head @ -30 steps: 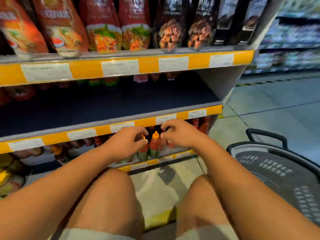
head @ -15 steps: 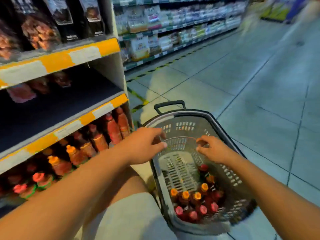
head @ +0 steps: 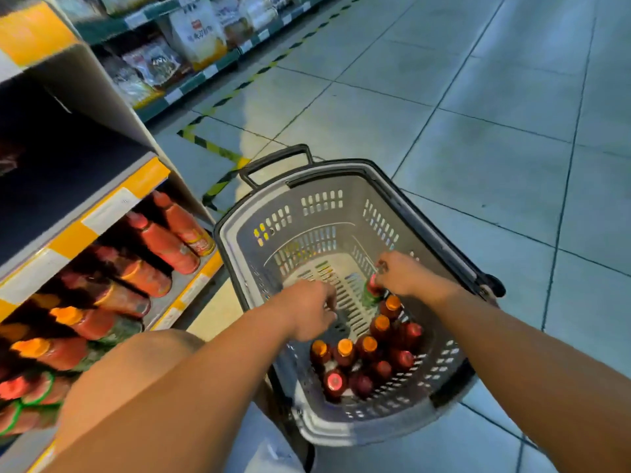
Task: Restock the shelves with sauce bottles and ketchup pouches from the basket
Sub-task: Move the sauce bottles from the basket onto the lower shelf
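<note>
Forearms reaching from the near edge into grey basket (head: 228,233) on the floor. Cluster of sauce bottles (head: 365,360), orange and red caps, upright in its near right corner. Left hand (head: 309,314) curled above bare slatted bottom, holding nothing. Right hand (head: 403,274) gripping red-capped bottle (head: 372,291) by the neck. Further left, bottom shelf (head: 191,288) stocked with bottles, partly cut off; far shelving blurred.

Left hand (head: 309,314) fingers hidden; shelf bottles (head: 102,298) blurred, labels unreadable.
</note>
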`<action>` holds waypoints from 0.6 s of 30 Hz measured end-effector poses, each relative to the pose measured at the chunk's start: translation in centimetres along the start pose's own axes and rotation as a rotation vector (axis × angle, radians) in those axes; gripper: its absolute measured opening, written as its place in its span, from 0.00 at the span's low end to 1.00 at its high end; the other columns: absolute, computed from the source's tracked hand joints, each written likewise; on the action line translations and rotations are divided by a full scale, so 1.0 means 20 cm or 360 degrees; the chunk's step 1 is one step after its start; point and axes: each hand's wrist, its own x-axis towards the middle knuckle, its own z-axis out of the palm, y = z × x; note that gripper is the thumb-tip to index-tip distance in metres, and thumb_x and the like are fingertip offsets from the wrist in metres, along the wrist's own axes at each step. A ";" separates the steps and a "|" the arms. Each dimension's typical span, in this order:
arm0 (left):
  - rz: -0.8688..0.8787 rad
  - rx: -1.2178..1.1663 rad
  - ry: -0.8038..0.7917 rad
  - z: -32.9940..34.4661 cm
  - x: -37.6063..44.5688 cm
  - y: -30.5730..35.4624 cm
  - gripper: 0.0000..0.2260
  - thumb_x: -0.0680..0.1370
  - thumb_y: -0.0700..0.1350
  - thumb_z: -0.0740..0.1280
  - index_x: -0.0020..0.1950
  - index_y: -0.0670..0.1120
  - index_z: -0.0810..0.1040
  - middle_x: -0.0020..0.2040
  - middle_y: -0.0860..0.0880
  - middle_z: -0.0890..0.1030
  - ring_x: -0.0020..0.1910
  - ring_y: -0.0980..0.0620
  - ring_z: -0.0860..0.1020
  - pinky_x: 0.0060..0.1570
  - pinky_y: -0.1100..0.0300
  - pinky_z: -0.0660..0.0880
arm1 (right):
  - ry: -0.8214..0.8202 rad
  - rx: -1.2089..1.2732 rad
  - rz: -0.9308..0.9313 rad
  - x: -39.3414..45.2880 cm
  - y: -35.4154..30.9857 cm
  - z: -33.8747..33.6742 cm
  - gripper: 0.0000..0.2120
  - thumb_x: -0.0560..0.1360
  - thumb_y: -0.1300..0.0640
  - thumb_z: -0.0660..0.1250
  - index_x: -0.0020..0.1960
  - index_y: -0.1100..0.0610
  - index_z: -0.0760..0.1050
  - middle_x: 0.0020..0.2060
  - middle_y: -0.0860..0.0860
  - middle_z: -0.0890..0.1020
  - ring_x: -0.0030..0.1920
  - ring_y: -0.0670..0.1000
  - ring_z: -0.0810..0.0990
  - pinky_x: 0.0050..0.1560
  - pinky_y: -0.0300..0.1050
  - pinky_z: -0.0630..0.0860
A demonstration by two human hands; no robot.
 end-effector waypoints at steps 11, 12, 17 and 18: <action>-0.0134 0.0402 -0.0536 0.30 0.26 -0.03 0.16 0.77 0.43 0.72 0.64 0.43 0.80 0.60 0.41 0.83 0.60 0.41 0.81 0.51 0.55 0.76 | -0.0097 -0.0103 0.0072 0.20 0.09 0.22 0.12 0.80 0.53 0.67 0.62 0.54 0.77 0.59 0.57 0.81 0.56 0.59 0.80 0.49 0.44 0.74; -0.0152 0.0427 -0.0600 0.33 0.28 -0.04 0.17 0.76 0.43 0.73 0.65 0.42 0.80 0.60 0.41 0.83 0.60 0.42 0.82 0.51 0.55 0.77 | -0.0090 -0.0098 0.0060 0.22 0.10 0.23 0.11 0.80 0.54 0.66 0.62 0.55 0.77 0.58 0.57 0.81 0.56 0.58 0.80 0.49 0.44 0.74; -0.0132 0.0534 -0.0836 0.44 0.36 -0.04 0.15 0.75 0.43 0.75 0.61 0.42 0.82 0.56 0.41 0.84 0.57 0.43 0.83 0.54 0.51 0.81 | -0.0044 -0.0049 0.0060 0.28 0.13 0.27 0.04 0.80 0.53 0.66 0.54 0.50 0.76 0.54 0.55 0.82 0.50 0.56 0.80 0.51 0.47 0.78; -0.0155 0.0557 -0.0856 0.45 0.38 -0.05 0.15 0.74 0.43 0.75 0.61 0.42 0.82 0.56 0.41 0.84 0.57 0.42 0.83 0.55 0.49 0.82 | -0.0042 -0.0050 0.0054 0.29 0.13 0.28 0.04 0.80 0.53 0.66 0.54 0.48 0.76 0.54 0.54 0.82 0.50 0.56 0.80 0.52 0.47 0.78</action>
